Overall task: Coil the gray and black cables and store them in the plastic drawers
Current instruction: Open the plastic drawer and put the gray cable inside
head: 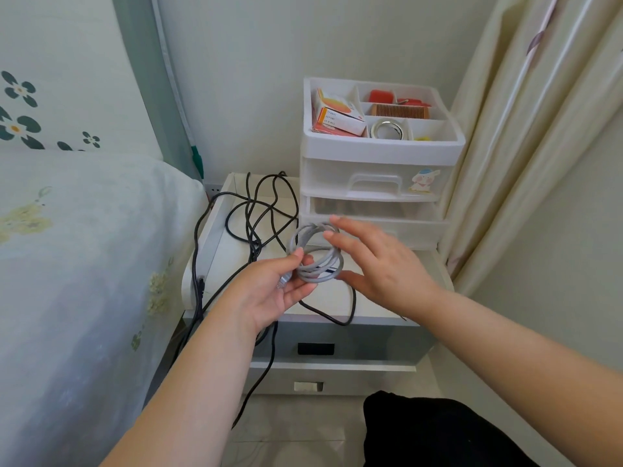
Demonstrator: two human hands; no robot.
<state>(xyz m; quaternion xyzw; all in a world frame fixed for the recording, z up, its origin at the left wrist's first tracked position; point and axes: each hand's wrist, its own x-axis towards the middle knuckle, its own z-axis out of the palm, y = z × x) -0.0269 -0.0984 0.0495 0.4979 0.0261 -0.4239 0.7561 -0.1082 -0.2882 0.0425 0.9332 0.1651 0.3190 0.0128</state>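
Gray cable (315, 256) is already looped into a coil, held above the nightstand top (337, 298) just in front of the plastic drawers (374, 200) — left hand (273, 291) pinches the loops at the coil's near-left edge, right hand (374, 261) sits on the far-right side with fingers straight and spread, touching it but not clamped. Coil plane is roughly flat and the drawers lie directly behind it, all appearing closed, so I'd judge the free right hand is nearer to pull a drawer handle (375, 183). Black cable (259, 217) lies uncoiled — sprawled over the nightstand to the left, trailing down to the floor.
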